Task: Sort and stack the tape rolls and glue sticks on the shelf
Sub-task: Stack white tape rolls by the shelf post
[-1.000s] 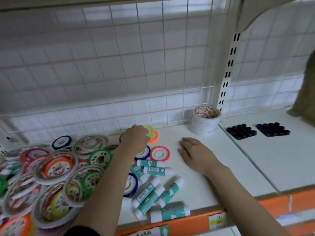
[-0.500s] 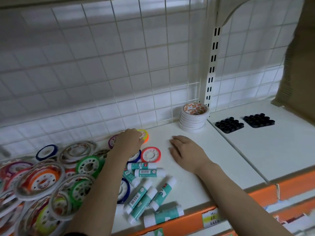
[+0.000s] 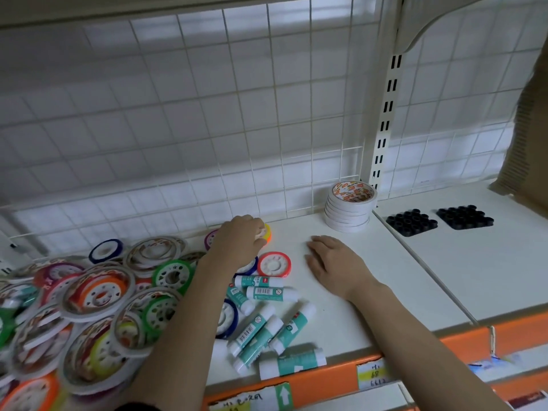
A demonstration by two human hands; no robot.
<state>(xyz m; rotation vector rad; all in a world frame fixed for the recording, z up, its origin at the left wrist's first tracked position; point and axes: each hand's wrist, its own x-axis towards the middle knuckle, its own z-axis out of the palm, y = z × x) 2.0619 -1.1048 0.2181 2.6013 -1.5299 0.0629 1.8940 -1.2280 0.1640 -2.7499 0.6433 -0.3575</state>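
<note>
Left hand (image 3: 237,241) is curled over the small yellow-orange tape roll (image 3: 267,232) near the back grid, gripping it I think, with the messy pile of tape rolls (image 3: 89,304) off to its left. Glue sticks (image 3: 264,324) lie loose near the front edge (image 3: 326,372), so a careless forearm sweep could roll them off. Right hand (image 3: 335,265) rests flat, fingers spread, on bare shelf (image 3: 400,292); open room runs toward the stacked white rolls (image 3: 350,209).

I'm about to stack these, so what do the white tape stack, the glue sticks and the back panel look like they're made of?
White tape stack: matte paper-like liner and printed core, probably double-sided tape.
Glue sticks: smooth plastic tubes, white caps, teal printed labels with barcodes.
Back panel: thin wire grid, white coated, likely metal.
</note>
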